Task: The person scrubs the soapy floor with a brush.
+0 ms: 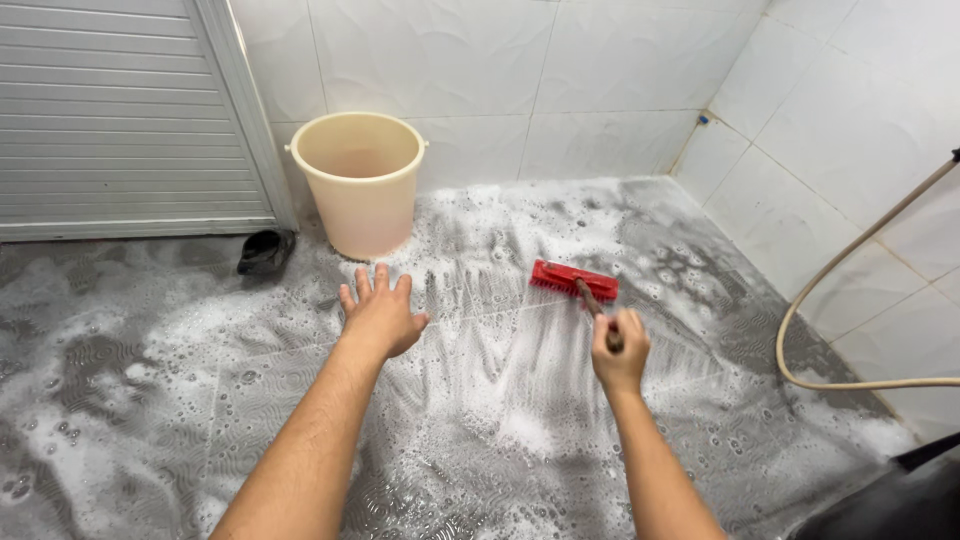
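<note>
My right hand (pixel 620 350) grips the dark handle of a red scrubbing brush (pixel 573 281), whose head rests on the foamy grey tiled floor (pixel 480 400). My left hand (pixel 380 312) hovers open above the wet floor, fingers spread, holding nothing. It is just in front of a cream plastic bucket (pixel 360 180) that stands against the white tiled wall.
A dark sandal (pixel 265 251) lies near the base of a grey slatted door (pixel 120 110) at the left. A beige hose (pixel 850 310) loops along the right wall. White tiled walls meet in the far right corner. A dark object (pixel 900 500) sits at bottom right.
</note>
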